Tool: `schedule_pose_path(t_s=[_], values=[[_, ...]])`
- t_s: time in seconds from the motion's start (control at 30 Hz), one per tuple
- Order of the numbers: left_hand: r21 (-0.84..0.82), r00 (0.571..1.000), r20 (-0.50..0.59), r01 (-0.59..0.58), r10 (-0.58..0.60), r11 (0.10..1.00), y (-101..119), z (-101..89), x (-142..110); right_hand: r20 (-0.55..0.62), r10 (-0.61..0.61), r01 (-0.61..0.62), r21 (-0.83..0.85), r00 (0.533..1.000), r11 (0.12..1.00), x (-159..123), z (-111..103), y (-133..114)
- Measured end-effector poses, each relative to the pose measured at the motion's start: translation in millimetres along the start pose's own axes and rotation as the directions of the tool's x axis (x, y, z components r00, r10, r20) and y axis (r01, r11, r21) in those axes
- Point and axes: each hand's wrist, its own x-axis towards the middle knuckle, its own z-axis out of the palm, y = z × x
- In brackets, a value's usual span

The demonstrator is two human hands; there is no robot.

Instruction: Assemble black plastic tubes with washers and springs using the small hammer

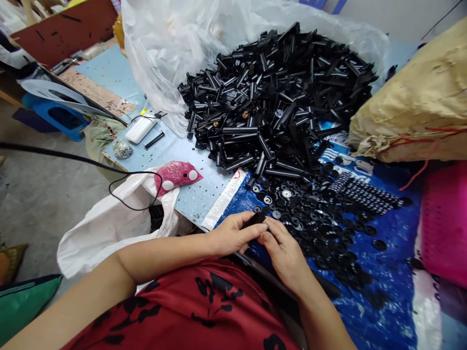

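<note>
My left hand [231,234] is closed around a dark black plastic part [257,218] at the table's front edge. My right hand [284,250] meets it there, with thumb and fingers pinched on the same part's right end. Fingers cover most of the part, so its full shape is hidden. Just beyond my hands lie many loose black discs [321,226], strewn over a blue plastic sheet [383,287]. Behind them rises a big heap of black plastic tube-like pieces [270,102] with wider ends.
Left on the table are a pink packet [178,176], a white power bank [141,128] and a single black tube [154,140]. A white bag [98,233] hangs at the front edge. A tan sack [416,97] and pink basket [443,223] stand right. A black cable [73,155] crosses left.
</note>
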Motion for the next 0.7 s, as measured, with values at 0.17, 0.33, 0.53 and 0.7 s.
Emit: schedule_pose_path(t_s=[0.17,0.33,0.53,0.7], values=[[0.069,0.999,-0.035,-0.036,0.038,0.997,-9,-0.7,-7,0.074,-0.007,0.008,-0.013,0.997,1.0,-4,-4,-4],[0.056,0.999,-0.035,-0.021,0.023,0.998,-14,-6.1,-12,0.035,0.042,-0.039,-0.07,0.999,0.997,-6,3,-2],[0.099,0.999,-0.038,-0.03,0.034,0.995,-20,-5.6,-19,0.11,0.113,-0.129,0.153,0.988,0.98,-10,4,8],[0.095,0.995,0.02,-0.095,0.094,0.991,-17,-1.1,-17,0.046,-0.013,0.002,0.231,0.999,0.973,-17,6,15]])
